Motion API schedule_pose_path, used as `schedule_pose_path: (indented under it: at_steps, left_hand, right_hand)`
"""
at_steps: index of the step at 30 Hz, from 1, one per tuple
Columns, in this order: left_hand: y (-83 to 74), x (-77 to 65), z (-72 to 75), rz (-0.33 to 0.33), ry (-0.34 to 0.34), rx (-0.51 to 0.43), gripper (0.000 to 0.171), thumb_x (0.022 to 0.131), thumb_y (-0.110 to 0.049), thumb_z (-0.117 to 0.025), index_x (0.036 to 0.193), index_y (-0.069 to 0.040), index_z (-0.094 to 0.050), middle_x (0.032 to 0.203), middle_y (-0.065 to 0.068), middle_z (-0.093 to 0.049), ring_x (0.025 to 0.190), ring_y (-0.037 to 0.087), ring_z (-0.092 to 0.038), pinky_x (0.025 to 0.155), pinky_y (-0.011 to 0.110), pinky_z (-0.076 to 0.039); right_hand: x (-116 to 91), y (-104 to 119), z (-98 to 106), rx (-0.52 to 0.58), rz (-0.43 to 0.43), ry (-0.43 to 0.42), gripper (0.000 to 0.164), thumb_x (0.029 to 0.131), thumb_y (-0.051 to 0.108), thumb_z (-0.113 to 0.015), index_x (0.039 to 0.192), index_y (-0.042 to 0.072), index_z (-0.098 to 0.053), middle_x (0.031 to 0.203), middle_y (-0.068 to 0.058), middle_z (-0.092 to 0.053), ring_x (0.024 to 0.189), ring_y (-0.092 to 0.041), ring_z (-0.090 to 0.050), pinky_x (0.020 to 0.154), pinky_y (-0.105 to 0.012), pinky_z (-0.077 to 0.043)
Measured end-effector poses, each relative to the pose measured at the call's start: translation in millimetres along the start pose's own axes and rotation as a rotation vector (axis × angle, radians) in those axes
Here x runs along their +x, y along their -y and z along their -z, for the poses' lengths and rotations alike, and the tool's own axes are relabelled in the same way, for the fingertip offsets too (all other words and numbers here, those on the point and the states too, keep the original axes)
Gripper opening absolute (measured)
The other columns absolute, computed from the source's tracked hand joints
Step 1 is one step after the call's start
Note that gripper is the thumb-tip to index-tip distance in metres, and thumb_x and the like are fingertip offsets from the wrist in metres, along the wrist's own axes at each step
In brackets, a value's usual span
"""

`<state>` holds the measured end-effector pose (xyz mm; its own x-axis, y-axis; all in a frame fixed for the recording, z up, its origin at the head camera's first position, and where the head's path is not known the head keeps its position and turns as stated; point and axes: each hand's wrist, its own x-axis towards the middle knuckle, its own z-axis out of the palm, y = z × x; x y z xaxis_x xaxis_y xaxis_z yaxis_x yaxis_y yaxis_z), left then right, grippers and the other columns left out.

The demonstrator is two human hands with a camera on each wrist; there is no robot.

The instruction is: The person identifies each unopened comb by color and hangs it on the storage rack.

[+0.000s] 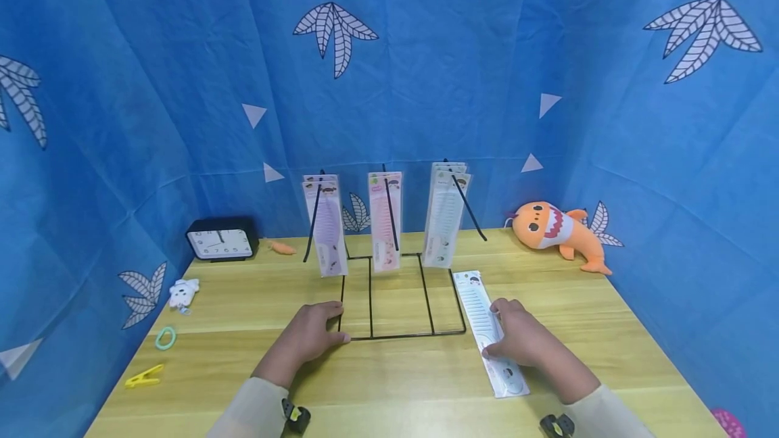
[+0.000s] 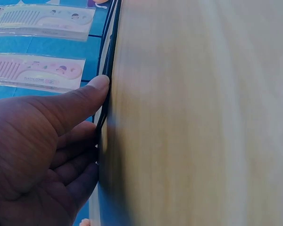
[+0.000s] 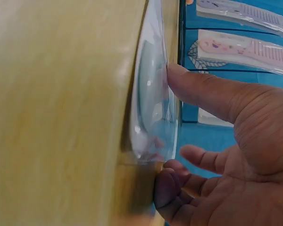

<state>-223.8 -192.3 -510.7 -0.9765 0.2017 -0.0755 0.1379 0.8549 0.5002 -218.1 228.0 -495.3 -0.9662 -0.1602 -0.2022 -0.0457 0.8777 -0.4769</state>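
A black wire display rack (image 1: 402, 336) stands on the table with packaged combs hung on its hooks: purple (image 1: 329, 228), pink (image 1: 385, 222) and pale green (image 1: 447, 218). My left hand (image 1: 313, 333) rests at the rack's front left corner, its thumb (image 2: 101, 83) touching the base wire and the other fingers loosely bent. To the right of the rack, a packaged pale green comb (image 1: 477, 313) lies flat on the table. My right hand (image 1: 520, 335) spans this pack, thumb (image 3: 177, 70) at its left edge and loosely bent fingers by its right edge.
An orange shark toy (image 1: 556, 228) sits at the back right. At the back left are a black clock (image 1: 222, 240) and a small orange item (image 1: 282, 247). A white plush (image 1: 183, 293), green ring (image 1: 165, 338) and yellow clip (image 1: 145, 376) lie along the left edge. Blue curtains surround the table.
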Motion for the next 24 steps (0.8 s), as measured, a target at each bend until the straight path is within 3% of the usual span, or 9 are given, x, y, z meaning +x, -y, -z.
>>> schedule_pose_path:
  at_steps: [5,18,24]
  left_hand:
    - [1.2,0.9,-1.0,-0.009,-0.005,0.004,0.063,0.092,-0.030,-0.089,0.144,-0.001,-0.069,0.157,0.013,-0.064,0.150,0.040,-0.055,0.126,0.057,-0.046]
    - [0.5,1.3,-2.1,-0.013,-0.021,-0.005,0.063,0.091,-0.029,-0.090,0.143,0.000,-0.069,0.156,0.014,-0.064,0.149,0.040,-0.056,0.126,0.057,-0.046]
    - [-0.3,0.9,-0.8,0.006,-0.007,-0.004,0.063,0.092,-0.029,-0.090,0.144,-0.001,-0.069,0.157,0.013,-0.063,0.150,0.040,-0.055,0.127,0.057,-0.046]
  right_hand:
    - [-0.4,-2.4,3.4,-0.010,-0.054,0.018,0.083,0.079,0.024,-0.099,0.140,-0.007,-0.051,0.119,-0.019,-0.059,0.098,-0.028,-0.062,0.082,-0.047,-0.064]
    - [-2.3,-11.0,16.6,-0.054,-0.160,0.050,0.085,0.090,0.024,-0.089,0.139,-0.025,-0.040,0.105,-0.025,-0.064,0.088,-0.030,-0.065,0.074,-0.046,-0.065]
    - [-3.6,-9.0,17.9,-0.024,-0.199,0.047,0.067,0.095,0.019,-0.081,0.130,-0.025,-0.044,0.095,-0.020,-0.063,0.081,-0.027,-0.066,0.066,-0.039,-0.063]
